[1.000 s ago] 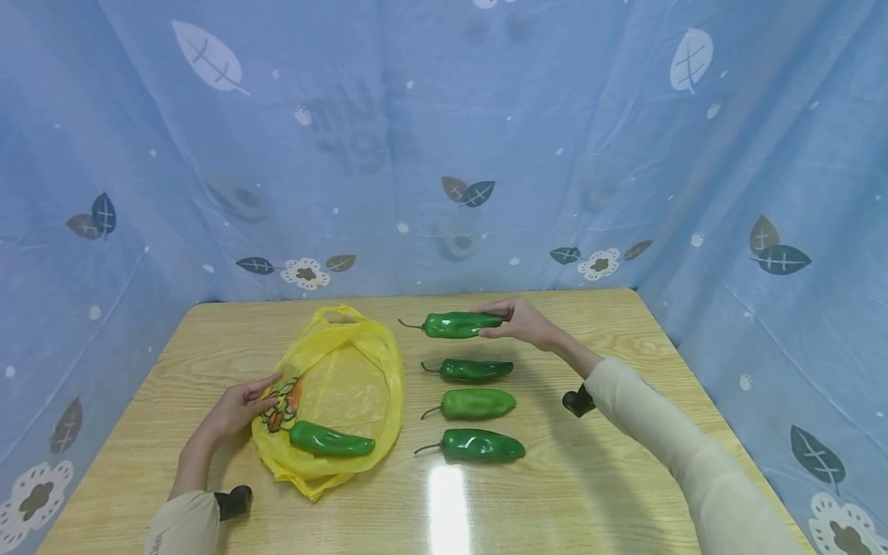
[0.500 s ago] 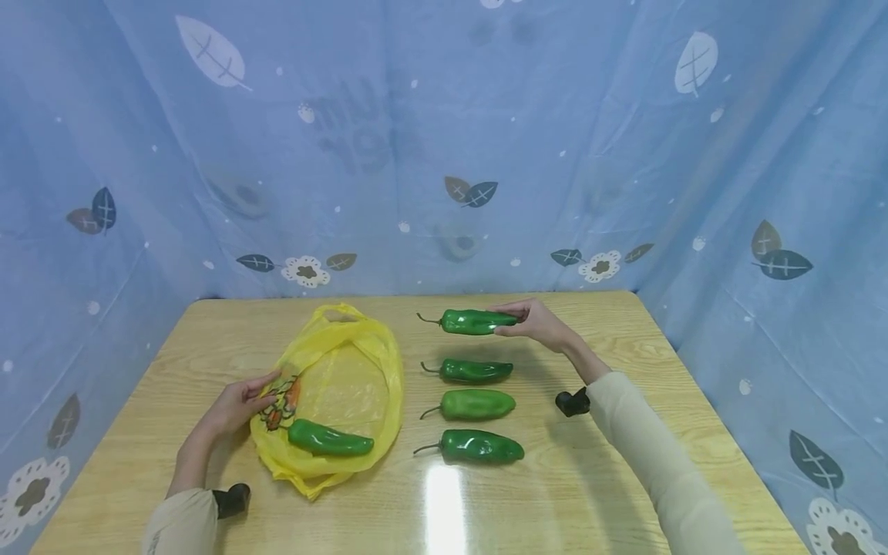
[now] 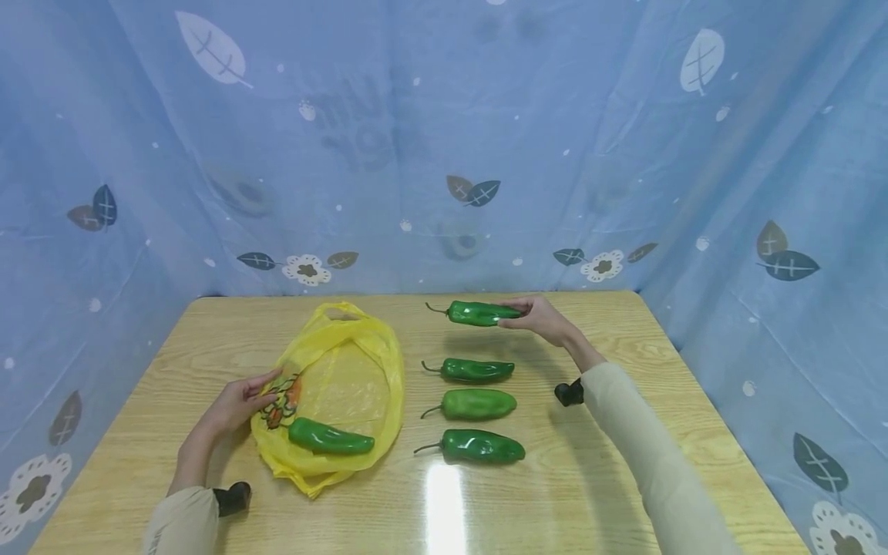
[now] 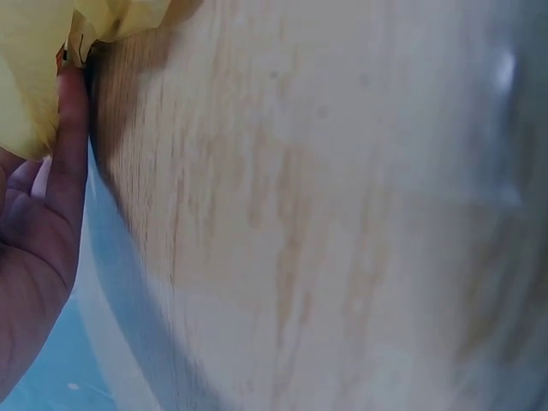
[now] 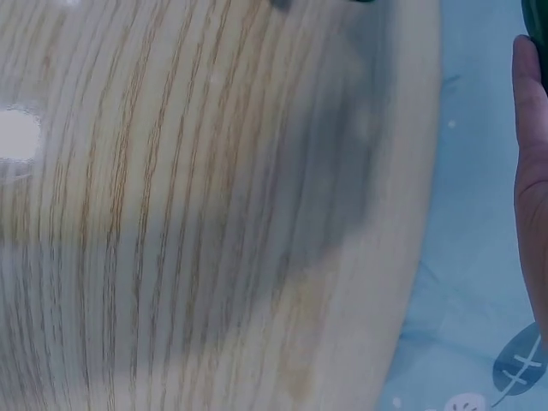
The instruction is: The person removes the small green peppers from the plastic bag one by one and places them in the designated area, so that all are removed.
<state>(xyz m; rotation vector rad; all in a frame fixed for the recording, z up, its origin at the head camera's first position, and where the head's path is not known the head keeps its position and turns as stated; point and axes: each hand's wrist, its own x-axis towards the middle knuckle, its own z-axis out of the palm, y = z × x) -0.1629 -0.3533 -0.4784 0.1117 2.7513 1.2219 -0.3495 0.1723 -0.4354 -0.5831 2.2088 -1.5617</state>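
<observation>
My right hand pinches a long green pepper by its blunt end, its thin stem pointing left. The pepper is above the table's far part, its shadow falling below it. In the right wrist view only a sliver of this pepper shows beside a finger. At the left, my left hand holds the edge of a yellow plastic bag between thumb and fingers, as the left wrist view also shows. The bag lies with its mouth spread, and one green pepper rests at its near side.
Three more green peppers lie in a column right of the bag: a slim dark one, a lighter one and a glossy one nearest me. A blue patterned curtain surrounds the wooden table at the back and sides.
My right hand has carried the pepper a little to the right and farther toward the curtain. The left hand and bag have stayed in place.
</observation>
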